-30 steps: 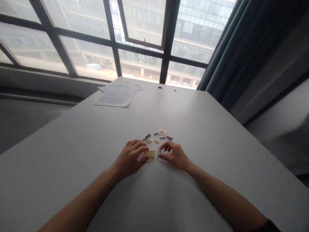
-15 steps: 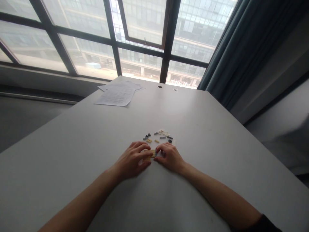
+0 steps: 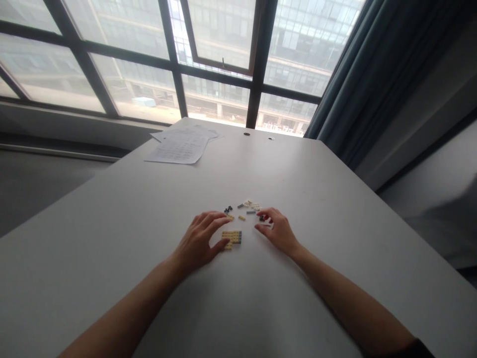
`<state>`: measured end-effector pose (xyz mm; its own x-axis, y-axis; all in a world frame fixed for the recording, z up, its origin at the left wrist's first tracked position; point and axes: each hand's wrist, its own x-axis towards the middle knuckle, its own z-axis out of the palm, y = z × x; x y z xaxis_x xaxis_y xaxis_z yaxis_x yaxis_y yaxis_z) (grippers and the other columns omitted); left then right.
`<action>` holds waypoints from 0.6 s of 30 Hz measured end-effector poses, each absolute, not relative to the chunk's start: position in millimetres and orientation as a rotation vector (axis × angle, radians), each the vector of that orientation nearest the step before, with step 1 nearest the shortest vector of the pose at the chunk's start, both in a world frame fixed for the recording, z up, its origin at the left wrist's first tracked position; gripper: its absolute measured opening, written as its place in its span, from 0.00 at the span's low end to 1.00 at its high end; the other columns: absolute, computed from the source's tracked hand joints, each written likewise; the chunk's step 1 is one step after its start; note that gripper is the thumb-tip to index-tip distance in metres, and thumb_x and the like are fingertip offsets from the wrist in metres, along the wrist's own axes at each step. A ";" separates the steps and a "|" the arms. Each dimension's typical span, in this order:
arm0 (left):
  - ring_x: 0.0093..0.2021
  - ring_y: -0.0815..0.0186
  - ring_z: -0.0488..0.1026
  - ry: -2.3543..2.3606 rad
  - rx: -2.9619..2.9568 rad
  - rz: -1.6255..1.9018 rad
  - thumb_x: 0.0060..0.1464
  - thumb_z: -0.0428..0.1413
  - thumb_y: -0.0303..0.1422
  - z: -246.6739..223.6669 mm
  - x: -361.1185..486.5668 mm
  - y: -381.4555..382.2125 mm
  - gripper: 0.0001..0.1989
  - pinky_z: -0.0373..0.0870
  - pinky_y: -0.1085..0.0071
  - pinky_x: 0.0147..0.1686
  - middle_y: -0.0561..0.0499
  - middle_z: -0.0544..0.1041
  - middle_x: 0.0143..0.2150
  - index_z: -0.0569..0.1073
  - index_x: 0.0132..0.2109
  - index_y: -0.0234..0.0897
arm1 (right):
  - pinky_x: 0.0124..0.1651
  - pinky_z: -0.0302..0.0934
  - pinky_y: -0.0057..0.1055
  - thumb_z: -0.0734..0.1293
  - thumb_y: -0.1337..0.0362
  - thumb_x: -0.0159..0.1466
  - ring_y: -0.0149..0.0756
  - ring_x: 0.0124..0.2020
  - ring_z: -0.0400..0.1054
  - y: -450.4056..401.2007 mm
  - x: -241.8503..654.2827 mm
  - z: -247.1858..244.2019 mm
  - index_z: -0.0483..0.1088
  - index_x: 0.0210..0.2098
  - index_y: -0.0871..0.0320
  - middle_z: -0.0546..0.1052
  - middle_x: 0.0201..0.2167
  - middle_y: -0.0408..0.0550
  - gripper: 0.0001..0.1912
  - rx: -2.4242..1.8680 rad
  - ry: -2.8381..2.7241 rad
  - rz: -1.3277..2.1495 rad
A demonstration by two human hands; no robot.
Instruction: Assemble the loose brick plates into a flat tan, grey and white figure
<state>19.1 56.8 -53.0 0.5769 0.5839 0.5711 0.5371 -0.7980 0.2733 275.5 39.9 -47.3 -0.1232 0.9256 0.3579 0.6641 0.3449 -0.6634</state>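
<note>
A block of joined building bricks (image 3: pixel 234 237), mostly yellow with a blue-grey strip along its right side, lies on the white table. My left hand (image 3: pixel 201 237) is open beside it, thumb over its lower left corner and fingertips near a small yellow brick (image 3: pixel 230 218). To the right, my right hand (image 3: pixel 276 229) is open, thumb and fingers apart, around a small black brick (image 3: pixel 262 218). Another yellow brick (image 3: pixel 242 218) and a grey brick (image 3: pixel 251 213) lie between the hands. White bricks (image 3: pixel 255 205) sit behind them, partly overlapping one another.
Small black pieces (image 3: pixel 228 209) and a further grey brick (image 3: pixel 240 206) lie beyond my left fingertips. Printed paper sheets (image 3: pixel 179 149) rest at the table's far left. Windows and a dark curtain (image 3: pixel 350 89) stand behind the white table (image 3: pixel 298 174).
My right hand has let go of the brick block and moved right and away toward the loose bricks. My left hand has opened and shifted slightly left, uncovering the block.
</note>
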 end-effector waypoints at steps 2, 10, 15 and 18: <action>0.54 0.57 0.66 0.995 2.726 1.052 0.56 0.54 0.37 -54.3 18.7 58.4 0.18 0.63 0.60 0.52 0.44 0.71 0.52 0.67 0.54 0.40 | 0.43 0.62 0.33 0.70 0.69 0.56 0.35 0.36 0.66 43.2 290.9 -47.1 0.71 0.42 0.57 0.74 0.39 0.46 0.13 -1.491 -1.822 0.396; 0.53 0.56 0.66 1.138 2.770 1.056 0.57 0.53 0.34 -54.9 20.1 58.8 0.12 0.62 0.60 0.51 0.44 0.73 0.49 0.71 0.48 0.37 | 0.50 0.59 0.37 0.67 0.66 0.60 0.40 0.44 0.65 47.9 298.3 -57.9 0.73 0.43 0.56 0.74 0.39 0.48 0.11 -1.567 -1.967 0.208; 0.55 0.52 0.64 1.471 2.709 0.961 0.58 0.52 0.37 -58.0 20.6 62.3 0.12 0.61 0.55 0.51 0.43 0.72 0.51 0.73 0.46 0.38 | 0.51 0.59 0.36 0.66 0.66 0.61 0.39 0.44 0.64 49.5 292.9 -61.1 0.74 0.42 0.56 0.73 0.38 0.48 0.09 -1.578 -2.011 0.172; 0.57 0.51 0.61 1.521 2.717 0.871 0.59 0.50 0.38 -59.5 21.7 63.4 0.13 0.60 0.54 0.52 0.43 0.70 0.54 0.74 0.46 0.40 | 0.51 0.59 0.36 0.66 0.67 0.61 0.39 0.43 0.64 47.5 292.9 -62.0 0.73 0.41 0.55 0.73 0.38 0.48 0.08 -1.572 -1.989 0.158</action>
<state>21.7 63.4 -59.5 0.4134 0.7644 0.4948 0.8136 -0.5540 0.1762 292.9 47.5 -62.0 -0.1259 0.9193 0.3728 0.8489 0.2943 -0.4391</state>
